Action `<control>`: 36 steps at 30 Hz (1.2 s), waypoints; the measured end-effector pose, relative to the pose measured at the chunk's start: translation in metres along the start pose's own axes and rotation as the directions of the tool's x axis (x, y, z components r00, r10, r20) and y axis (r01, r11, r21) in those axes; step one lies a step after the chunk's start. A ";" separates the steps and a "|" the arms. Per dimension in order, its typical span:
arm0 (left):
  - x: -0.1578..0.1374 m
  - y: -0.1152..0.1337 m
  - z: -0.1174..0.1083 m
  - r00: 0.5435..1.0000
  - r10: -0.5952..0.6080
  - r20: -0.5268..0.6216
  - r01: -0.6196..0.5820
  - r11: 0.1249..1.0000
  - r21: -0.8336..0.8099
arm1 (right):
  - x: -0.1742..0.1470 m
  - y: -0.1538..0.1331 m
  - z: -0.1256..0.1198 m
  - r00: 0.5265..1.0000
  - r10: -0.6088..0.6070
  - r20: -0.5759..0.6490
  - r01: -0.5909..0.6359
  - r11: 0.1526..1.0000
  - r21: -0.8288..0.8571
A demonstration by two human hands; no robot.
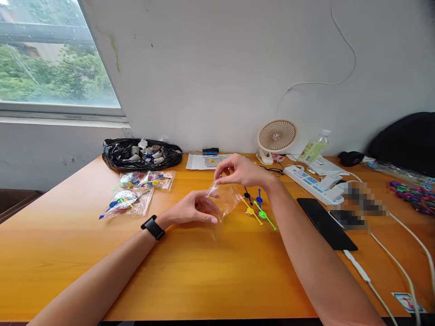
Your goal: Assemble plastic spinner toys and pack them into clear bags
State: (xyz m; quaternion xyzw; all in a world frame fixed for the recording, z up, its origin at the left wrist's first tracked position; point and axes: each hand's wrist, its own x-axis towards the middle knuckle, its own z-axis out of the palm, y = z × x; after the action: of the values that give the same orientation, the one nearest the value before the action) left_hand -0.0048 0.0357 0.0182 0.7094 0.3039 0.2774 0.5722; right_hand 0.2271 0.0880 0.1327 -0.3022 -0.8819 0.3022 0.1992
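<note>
A clear plastic bag [228, 201] is between my two hands, above the wooden table, and I see nothing inside it. At its upper edge, my right hand [239, 171] is closed in a pinch on the film. On the left side, my left hand [190, 209] holds the same bag, its fingers partly behind the film and its thumb along the front. Just right of the bag lie several arrow-shaped spinners: a black one [248, 196], a blue one [259, 199], a yellow one [250, 211] and a green one [263, 215].
Filled clear packets [127, 202] lie on the left, before a black plastic bag [110, 156] of scraps. A screwdriver [210, 151], fan [277, 136], bottle [316, 147] and power strip [314, 184] stand or lie along the back. A black phone-like slab [326, 224] and cables lie right.
</note>
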 end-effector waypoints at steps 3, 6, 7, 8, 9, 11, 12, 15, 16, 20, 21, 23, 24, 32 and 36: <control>0.001 -0.005 0.003 1.000 -0.016 -0.002 0.016 1.000 0.024 | 0.001 0.000 0.003 0.998 -0.022 0.060 0.026 0.997 -0.071; 0.001 -0.005 0.006 0.999 -0.031 -0.029 0.029 0.998 -0.059 | 0.000 -0.005 0.002 0.996 -0.052 0.074 0.057 0.996 -0.068; 0.001 -0.003 0.006 0.999 -0.031 -0.041 0.026 0.994 -0.106 | -0.002 -0.008 0.000 0.998 -0.054 0.045 0.056 0.997 -0.061; 0.001 0.000 0.007 0.998 -0.024 -0.064 0.015 0.989 -0.145 | -0.004 -0.012 -0.003 0.998 -0.055 -0.004 0.054 0.997 -0.055; 0.000 0.002 0.006 0.995 -0.009 -0.100 -0.008 0.986 -0.169 | -0.006 -0.016 -0.006 0.996 -0.056 -0.067 0.053 0.997 -0.048; 0.000 0.007 0.006 0.979 0.044 -0.201 -0.079 0.983 -0.167 | -0.014 -0.023 -0.015 0.982 -0.051 -0.183 0.047 0.999 -0.026; -0.001 0.009 0.006 0.967 0.070 -0.244 -0.109 0.983 -0.151 | -0.018 -0.025 -0.020 0.975 -0.041 -0.218 0.039 0.999 -0.014; 0.000 0.009 0.009 0.967 0.064 -0.248 -0.097 0.988 -0.122 | -0.031 -0.021 -0.036 0.974 0.012 -0.226 -0.013 1.000 -0.001; 0.000 0.007 0.011 0.974 0.044 -0.223 -0.071 0.991 -0.117 | -0.034 -0.017 -0.042 0.973 0.028 -0.227 -0.032 0.999 -0.014; 0.003 -0.005 0.017 0.970 0.059 -0.235 -0.075 0.995 -0.062 | -0.045 0.011 -0.056 0.954 0.066 -0.292 -0.095 0.992 -0.085; 0.004 -0.008 0.018 0.968 0.065 -0.244 -0.083 0.995 -0.063 | -0.046 0.020 -0.057 0.959 0.089 -0.269 -0.115 0.990 -0.081; 0.005 -0.012 0.019 0.972 0.026 -0.233 -0.054 0.992 -0.115 | -0.046 0.038 -0.057 0.971 0.170 -0.168 -0.181 0.982 -0.057; 0.005 -0.014 0.019 0.975 -0.009 -0.220 -0.024 0.989 -0.146 | -0.045 0.048 -0.056 0.967 0.223 -0.121 -0.231 0.971 -0.056; 0.004 -0.008 0.020 0.955 -0.025 -0.295 0.008 0.998 -0.061 | -0.031 0.097 -0.025 0.744 0.650 0.155 -0.582 0.744 -0.328; 0.003 -0.002 0.021 0.948 -0.086 -0.307 0.049 0.991 -0.126 | -0.026 0.105 -0.015 0.741 0.642 0.197 -0.574 0.758 -0.309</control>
State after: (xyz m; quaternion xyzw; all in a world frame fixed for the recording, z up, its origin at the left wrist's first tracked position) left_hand 0.0127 0.0247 0.0123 0.6112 0.3980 0.3835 0.5666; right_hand 0.2978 0.1436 0.0710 -0.5478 -0.7815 0.2882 -0.0791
